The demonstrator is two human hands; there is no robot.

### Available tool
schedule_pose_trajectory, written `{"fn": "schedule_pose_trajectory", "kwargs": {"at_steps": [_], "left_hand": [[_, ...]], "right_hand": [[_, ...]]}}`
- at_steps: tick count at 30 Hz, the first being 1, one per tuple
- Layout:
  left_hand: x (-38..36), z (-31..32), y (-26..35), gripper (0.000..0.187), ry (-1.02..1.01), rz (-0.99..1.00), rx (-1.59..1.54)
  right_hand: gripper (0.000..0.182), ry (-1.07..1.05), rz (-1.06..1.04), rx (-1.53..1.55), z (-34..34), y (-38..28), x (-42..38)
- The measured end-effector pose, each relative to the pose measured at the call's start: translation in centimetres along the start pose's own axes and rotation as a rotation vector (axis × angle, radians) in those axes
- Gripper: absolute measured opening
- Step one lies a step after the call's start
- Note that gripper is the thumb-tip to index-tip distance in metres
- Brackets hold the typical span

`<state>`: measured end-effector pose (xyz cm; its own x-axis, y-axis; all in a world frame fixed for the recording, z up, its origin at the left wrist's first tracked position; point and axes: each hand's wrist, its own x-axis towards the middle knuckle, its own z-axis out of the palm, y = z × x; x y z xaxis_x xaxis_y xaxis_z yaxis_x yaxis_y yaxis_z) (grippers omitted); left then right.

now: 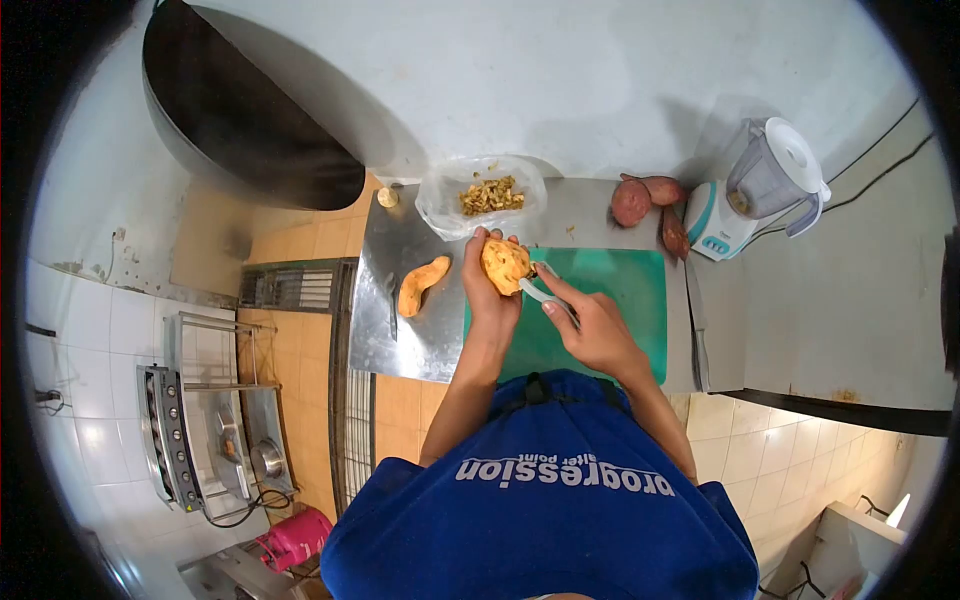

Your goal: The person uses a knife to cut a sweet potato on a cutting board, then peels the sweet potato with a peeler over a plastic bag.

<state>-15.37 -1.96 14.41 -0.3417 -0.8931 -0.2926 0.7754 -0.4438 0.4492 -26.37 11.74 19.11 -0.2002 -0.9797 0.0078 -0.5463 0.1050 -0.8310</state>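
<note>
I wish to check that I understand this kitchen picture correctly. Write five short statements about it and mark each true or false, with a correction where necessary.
1. The left hand holds a sweet potato. True.
2. The blender stands left of the green board. False: it stands to the right.
3. The right hand holds a peeler. True.
4. The plastic bag holds small pieces. True.
5. The long knife lies on the board. False: it lies beside it, to the right.
</note>
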Motion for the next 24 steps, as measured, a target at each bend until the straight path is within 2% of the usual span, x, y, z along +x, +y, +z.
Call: {"fn": "schedule_pose_trajectory", "kwargs": {"at_steps": [18, 20, 23, 24], "left_hand": [[0.8, -1.0, -0.5, 0.014, 0.028, -0.006, 0.046], [1.0, -0.8, -0.3, 0.015, 0.080, -0.001, 0.044], [0.0, 1.3, 1.4, 0.015, 0.013, -0.068, 0.040], [0.6, 1.3, 1.4, 0.016, 0.049, -0.001, 0.021]], "right_hand": [[0.050, -0.019, -0.022, -0.006, 0.2, 0.9, 0.0], [0.050, -0.005, -0.035, -0.016, 0.7, 1.5, -0.1], [0.050, -0.035, -0.070, -0.061, 1.6, 2.6, -0.3], [0.050, 0.007, -0.034, 0.009, 1.0, 2.5, -0.3]]}}
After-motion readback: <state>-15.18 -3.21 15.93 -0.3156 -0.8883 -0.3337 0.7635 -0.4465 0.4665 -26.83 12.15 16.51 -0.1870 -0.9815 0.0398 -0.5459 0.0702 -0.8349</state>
